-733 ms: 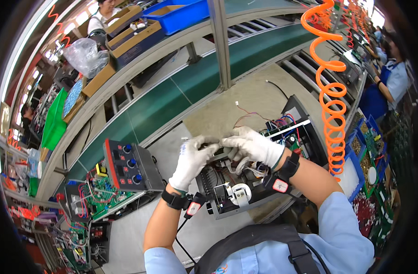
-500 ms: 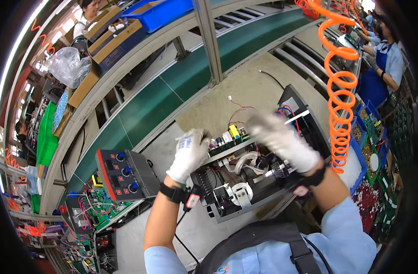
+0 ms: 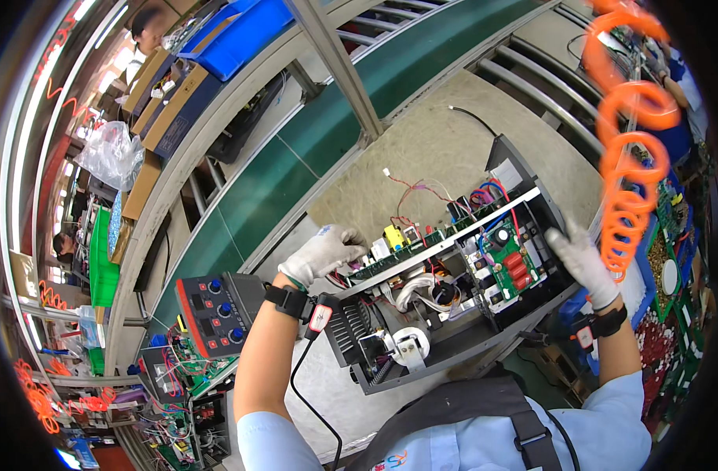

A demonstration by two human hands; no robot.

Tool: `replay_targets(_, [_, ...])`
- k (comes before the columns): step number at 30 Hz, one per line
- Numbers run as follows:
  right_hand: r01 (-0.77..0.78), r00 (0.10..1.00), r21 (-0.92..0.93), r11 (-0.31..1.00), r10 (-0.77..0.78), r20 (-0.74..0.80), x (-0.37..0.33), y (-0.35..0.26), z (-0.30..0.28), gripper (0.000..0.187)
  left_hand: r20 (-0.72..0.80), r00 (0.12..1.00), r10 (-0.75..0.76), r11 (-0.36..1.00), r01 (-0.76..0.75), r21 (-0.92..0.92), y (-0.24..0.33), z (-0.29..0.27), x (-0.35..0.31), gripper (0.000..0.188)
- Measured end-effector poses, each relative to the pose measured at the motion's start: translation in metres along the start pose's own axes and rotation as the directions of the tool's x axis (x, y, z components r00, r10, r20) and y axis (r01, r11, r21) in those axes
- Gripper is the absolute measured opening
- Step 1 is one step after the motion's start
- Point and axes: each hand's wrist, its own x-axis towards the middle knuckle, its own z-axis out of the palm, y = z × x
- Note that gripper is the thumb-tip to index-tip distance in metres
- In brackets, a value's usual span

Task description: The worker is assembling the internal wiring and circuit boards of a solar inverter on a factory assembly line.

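Observation:
A black open metal chassis (image 3: 453,346) lies before me, with wires, a white round part (image 3: 411,345) and a green circuit board (image 3: 510,271) with red components inside. Along its far side runs another circuit board (image 3: 410,253) with a yellow component, behind a pale metal bar. My left hand (image 3: 326,253), in a white glove, is at the left end of that far board; its fingers are bent together, and what they pinch is hidden. My right hand (image 3: 585,265), also gloved, is beside the chassis's right end, fingers stretched out and apart, holding nothing.
A control panel (image 3: 216,312) with blue knobs stands at the left, near more circuit boards. An orange coiled hose (image 3: 632,180) hangs at the right over blue parts bins. Beyond the bench runs a green conveyor (image 3: 253,184), with a metal post and a blue bin (image 3: 245,39).
My right hand has moved right, from over the chassis to beside its right end, uncovering the board with red components. The left hand stays by the far board. The view has shifted.

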Motion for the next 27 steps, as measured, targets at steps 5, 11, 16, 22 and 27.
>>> replay_targets(5, [-0.075, 0.997, 0.456, 0.887, 0.058, 0.051, -0.002, -0.030, 0.000, 0.068, -0.077, 0.997, -0.017, 0.969, -0.002, -0.248, -0.019, 0.015, 0.001, 0.020])
replay_targets(11, [0.098, 0.993, -0.059, 0.993, -0.102, -0.055, 0.005, -0.028, -0.003, 0.058, -0.066, 0.996, -0.059, 0.940, 0.033, -0.340, -0.015, 0.024, -0.013, 0.018])
replay_targets(16, [0.127, 0.991, -0.013, 0.992, -0.127, -0.041, 0.015, -0.009, 0.007, 0.057, -0.211, 0.977, -0.007, 0.928, -0.072, -0.365, -0.041, 0.057, -0.026, 0.017])
replay_targets(22, [0.235, 0.970, -0.076, 0.969, -0.239, -0.046, 0.015, 0.003, 0.015, 0.055, -0.079, 0.991, -0.111, 0.791, 0.040, -0.611, -0.031, 0.094, -0.064, 0.018])
replay_targets(27, [-0.009, 0.988, 0.033, 0.999, 0.003, 0.157, 0.020, -0.023, 0.004, 0.057, -0.603, 0.798, -0.016, 0.985, -0.091, -0.147, -0.037, 0.132, -0.114, 0.039])
